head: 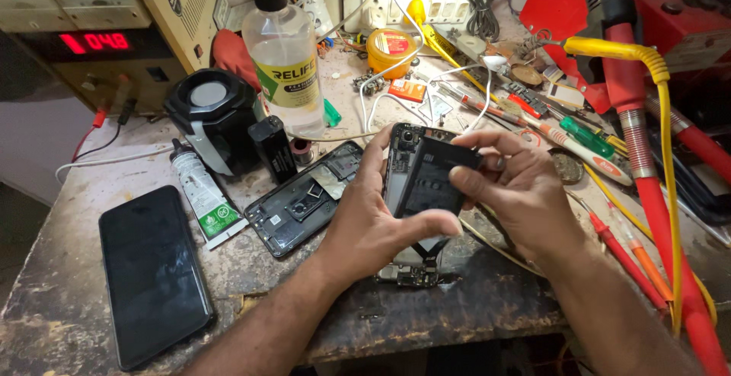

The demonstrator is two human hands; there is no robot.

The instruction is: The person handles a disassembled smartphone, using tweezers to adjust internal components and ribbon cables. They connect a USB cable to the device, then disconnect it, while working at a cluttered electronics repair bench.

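Your left hand [373, 227] grips the opened phone [407, 193] above the table [472, 307] while your right hand [518, 189] fingers pinch the black battery [430, 178] lying on it, back cover [301, 197] off beside.

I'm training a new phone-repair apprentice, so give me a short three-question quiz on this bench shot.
1. True or false: the left hand and right hand both grip the opened phone with its black battery.
2. What lies left of the white glue tube? A) a dark intact phone B) a red soldering iron C) an orange tin
3. Fill in: the clear spray bottle stands beside the black ____.

Key: 1 true; 2 A; 3 speaker-like round unit.
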